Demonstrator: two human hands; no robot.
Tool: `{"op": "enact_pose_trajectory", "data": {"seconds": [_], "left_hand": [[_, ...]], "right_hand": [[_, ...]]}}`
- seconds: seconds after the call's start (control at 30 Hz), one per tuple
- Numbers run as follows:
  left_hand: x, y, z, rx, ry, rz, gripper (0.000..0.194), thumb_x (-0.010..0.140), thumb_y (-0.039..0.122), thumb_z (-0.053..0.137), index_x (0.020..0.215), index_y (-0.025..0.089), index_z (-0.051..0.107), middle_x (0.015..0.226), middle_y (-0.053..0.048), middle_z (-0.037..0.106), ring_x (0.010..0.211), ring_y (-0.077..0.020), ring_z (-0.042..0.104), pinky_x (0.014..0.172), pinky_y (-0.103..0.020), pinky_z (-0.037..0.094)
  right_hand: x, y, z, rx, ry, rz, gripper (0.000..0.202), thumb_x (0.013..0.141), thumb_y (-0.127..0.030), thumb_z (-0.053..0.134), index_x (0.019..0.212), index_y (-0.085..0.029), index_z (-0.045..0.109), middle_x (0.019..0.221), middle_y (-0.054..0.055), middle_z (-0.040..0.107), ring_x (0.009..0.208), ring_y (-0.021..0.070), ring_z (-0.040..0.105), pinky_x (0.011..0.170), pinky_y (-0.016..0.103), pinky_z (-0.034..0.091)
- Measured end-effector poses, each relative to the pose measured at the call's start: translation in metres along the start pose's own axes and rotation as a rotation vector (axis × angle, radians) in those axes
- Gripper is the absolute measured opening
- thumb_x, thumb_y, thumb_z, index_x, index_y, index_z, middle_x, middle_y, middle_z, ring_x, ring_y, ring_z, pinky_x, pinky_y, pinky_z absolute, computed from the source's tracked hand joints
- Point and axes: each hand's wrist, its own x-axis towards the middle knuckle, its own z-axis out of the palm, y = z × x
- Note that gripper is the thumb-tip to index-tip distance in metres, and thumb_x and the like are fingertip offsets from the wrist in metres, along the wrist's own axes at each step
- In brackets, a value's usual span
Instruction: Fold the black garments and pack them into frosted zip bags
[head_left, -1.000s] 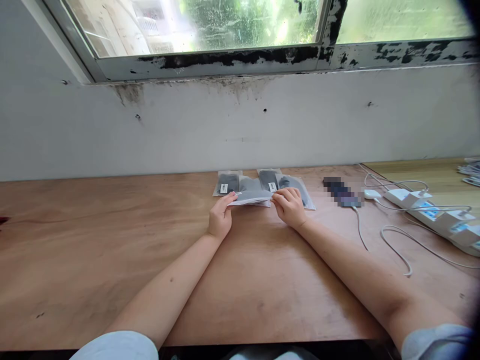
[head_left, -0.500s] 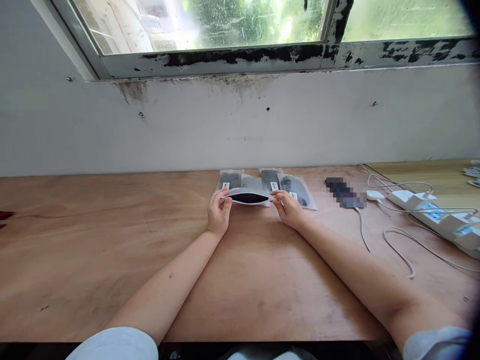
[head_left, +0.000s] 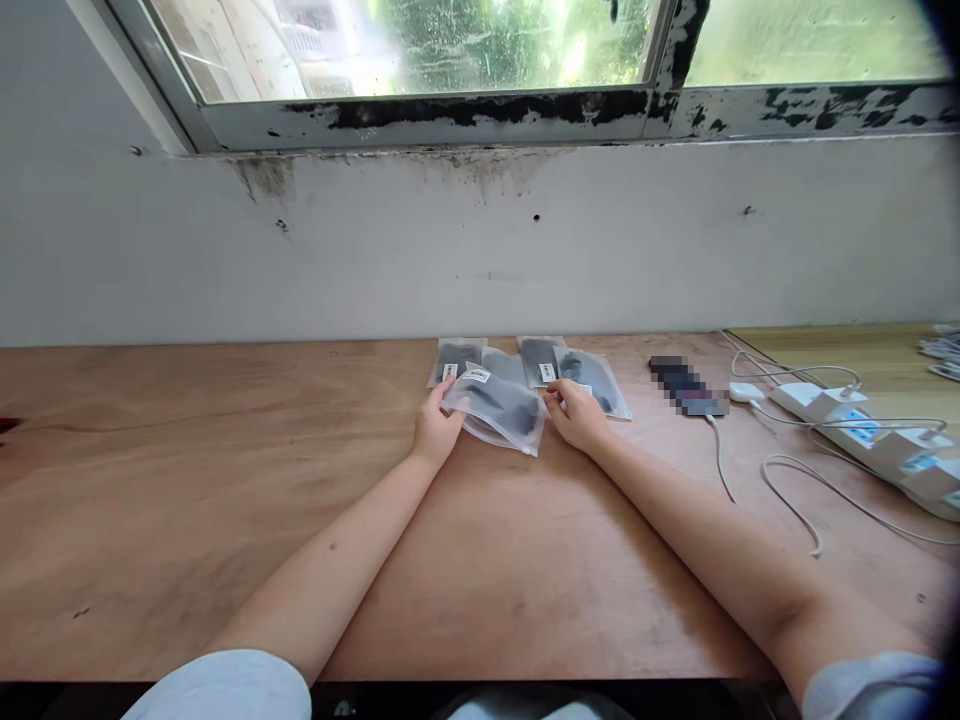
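Observation:
My left hand [head_left: 436, 425] grips a frosted zip bag [head_left: 499, 408] by its left end, thumb on the front. Dark, soft-looking contents show through the bag, and a white label [head_left: 476, 374] sits near its upper left. Its lower right corner hangs toward me. Just off the bag's right edge is my right hand [head_left: 577, 415], fingers loosely curled and seemingly holding nothing. Behind lie similar bags: one at the left [head_left: 459, 352], one at the centre right [head_left: 538, 358] and one partly behind my right hand [head_left: 600, 375]. Another, in the middle, is mostly covered.
The wooden table [head_left: 225, 480] meets a white wall [head_left: 375, 260] under a window. To the right are a pixelated dark device [head_left: 701, 402] with a cable, a white charger puck [head_left: 746, 393], and a power strip [head_left: 874, 435] with plugs and loose white cables [head_left: 795, 500].
The bag was held at both ends with its dark opening facing me. Now its labelled face is turned up, its right end has dropped toward me, and my right hand has let go.

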Motion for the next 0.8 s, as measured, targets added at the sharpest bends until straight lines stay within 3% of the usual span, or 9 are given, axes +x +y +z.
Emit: {"op": "enact_pose_trajectory", "data": {"seconds": [0.13, 0.23, 0.37, 0.47, 0.6, 0.7, 0.8], "left_hand": [[-0.003, 0.001, 0.000, 0.057, 0.028, 0.020, 0.039, 0.099, 0.041, 0.052, 0.126, 0.018, 0.067, 0.121, -0.013, 0.072, 0.111, -0.0284, 0.069, 0.098, -0.047, 0.056], [-0.007, 0.010, -0.001, 0.054, 0.062, 0.119, 0.042, 0.102, 0.042, 0.045, 0.134, 0.020, 0.062, 0.126, -0.012, 0.070, 0.115, -0.0257, 0.067, 0.101, -0.044, 0.054], [-0.010, 0.019, -0.001, -0.046, -0.017, 0.119, 0.044, 0.103, 0.043, 0.044, 0.141, 0.023, 0.055, 0.133, -0.010, 0.066, 0.123, -0.0241, 0.062, 0.104, -0.042, 0.052], [-0.010, 0.021, -0.002, -0.125, -0.092, 0.099, 0.049, 0.102, 0.045, 0.047, 0.147, 0.026, 0.049, 0.136, -0.009, 0.063, 0.129, -0.0247, 0.058, 0.105, -0.042, 0.051], [-0.012, 0.021, -0.004, -0.202, -0.196, 0.046, 0.066, 0.098, 0.049, 0.053, 0.156, 0.025, 0.032, 0.119, -0.009, 0.071, 0.114, -0.0252, 0.067, 0.094, -0.039, 0.056], [-0.011, 0.019, -0.005, -0.307, -0.253, -0.003, 0.081, 0.093, 0.051, 0.062, 0.158, 0.023, 0.023, 0.110, -0.008, 0.073, 0.100, -0.0251, 0.072, 0.087, -0.039, 0.059], [-0.008, 0.019, -0.006, -0.416, -0.337, -0.020, 0.078, 0.085, 0.053, 0.070, 0.149, 0.022, 0.040, 0.126, -0.012, 0.068, 0.110, -0.0287, 0.068, 0.093, -0.042, 0.057]], "right_hand": [[0.005, -0.006, 0.001, -0.050, -0.060, -0.064, 0.027, 0.101, -0.034, 0.044, 0.112, -0.020, 0.064, 0.113, 0.012, 0.070, 0.111, 0.0294, 0.058, 0.094, 0.046, 0.044], [0.010, -0.020, -0.003, 0.066, -0.129, 0.011, 0.030, 0.102, -0.036, 0.043, 0.118, -0.021, 0.063, 0.119, 0.012, 0.070, 0.113, 0.0289, 0.059, 0.094, 0.044, 0.045], [0.018, -0.045, -0.013, 0.343, -0.349, 0.152, 0.034, 0.102, -0.045, 0.041, 0.100, -0.021, 0.065, 0.099, 0.007, 0.072, 0.089, 0.0225, 0.064, 0.075, 0.034, 0.048], [0.022, -0.055, -0.021, 0.487, -0.447, 0.282, 0.032, 0.095, -0.051, 0.055, 0.088, -0.021, 0.065, 0.088, 0.004, 0.069, 0.076, 0.0194, 0.061, 0.064, 0.030, 0.045], [0.025, -0.053, -0.030, 0.695, -0.538, 0.428, 0.033, 0.082, -0.054, 0.071, 0.084, -0.022, 0.064, 0.071, 0.001, 0.061, 0.060, 0.0143, 0.052, 0.053, 0.027, 0.037], [0.029, -0.053, -0.041, 0.849, -0.531, 0.524, 0.036, 0.077, -0.054, 0.075, 0.079, -0.021, 0.060, 0.067, -0.001, 0.055, 0.057, 0.0119, 0.045, 0.051, 0.025, 0.031], [0.033, -0.059, -0.057, 0.887, -0.427, 0.591, 0.041, 0.071, -0.053, 0.080, 0.076, -0.021, 0.056, 0.066, -0.002, 0.053, 0.057, 0.0114, 0.044, 0.050, 0.024, 0.030]]}}
